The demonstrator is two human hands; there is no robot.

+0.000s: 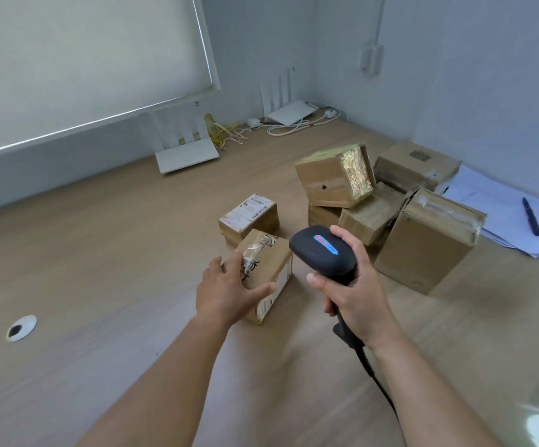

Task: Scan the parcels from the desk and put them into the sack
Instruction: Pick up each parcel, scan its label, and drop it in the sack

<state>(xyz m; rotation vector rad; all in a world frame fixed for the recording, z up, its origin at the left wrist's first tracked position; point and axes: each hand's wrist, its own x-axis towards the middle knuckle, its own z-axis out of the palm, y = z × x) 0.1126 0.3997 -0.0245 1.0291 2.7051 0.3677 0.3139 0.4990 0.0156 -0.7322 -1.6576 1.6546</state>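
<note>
On the wooden counter point(100, 253), the left hand point(226, 291) reaches forward with the forearm stretched out from the lower edge of the view, palm down and fingers spread. Its grip is wide and lies over the near left corner of a small taped parcel point(266, 272), thumb along the near side and fingertips on the top; whether it has closed firmly I cannot tell. This parcel sits tilted on the counter, a label on its right face.

Just right of that grip, the right hand point(355, 288) is wrapped around the handle of a black barcode scanner point(323, 250), thumb across the front and fingers curled behind. The wrist is bent so that the scanner's head, with a red and blue mark on top, points away from the person, beside the parcel's far right corner. A black cable point(374, 375) runs from the handle's base down along the right forearm.

Just beyond the left grip lies a second small parcel point(249, 216) with a white barcode label facing up. Beyond and right of the scanner grip stands a pile of brown cartons point(390, 201), the nearest carton point(423, 243) the largest. Farther right, a pen point(531, 216) rests on white papers point(503, 217).
</note>
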